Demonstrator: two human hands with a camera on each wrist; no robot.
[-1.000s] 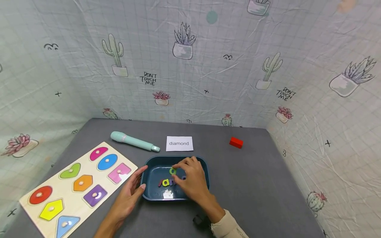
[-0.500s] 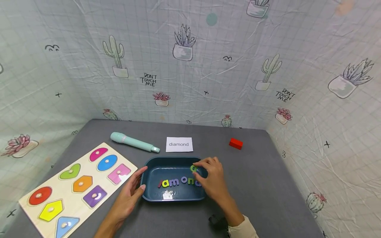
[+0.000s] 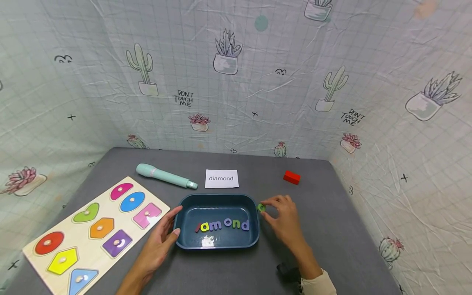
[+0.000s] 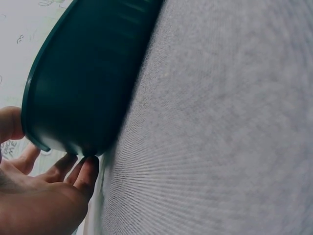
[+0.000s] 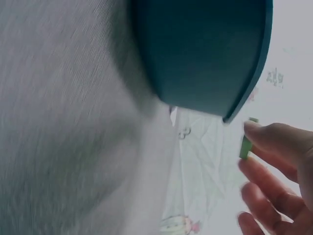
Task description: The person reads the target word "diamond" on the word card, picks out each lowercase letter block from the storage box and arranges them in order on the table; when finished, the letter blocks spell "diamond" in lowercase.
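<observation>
A dark blue tray [image 3: 217,246] lies on the grey table, holding a row of foam-like letters: a thin red piece [image 3: 198,228], a yellow "a" [image 3: 205,227], then a purple "m" [image 3: 215,225], a purple "o" [image 3: 228,222], a green "n" [image 3: 236,223] and a purple "d" [image 3: 245,225]. My left hand [image 3: 160,239] rests against the tray's left end, fingertips on its outer wall in the left wrist view. Just outside the right rim, my right hand [image 3: 287,221] pinches a small green letter piece [image 5: 246,146] between thumb and index finger, raised above the table.
Behind the tray lies a white card [image 3: 222,179] reading "diamond". A mint-green microphone-shaped object [image 3: 166,176] is at the back left, a red block [image 3: 291,177] at the back right. A wooden shape puzzle board [image 3: 82,221] spreads along the left side.
My right hand has carried the green letter piece rightward from over the tray to just past its right rim, uncovering the letters. My left hand stays on the tray's left end.
</observation>
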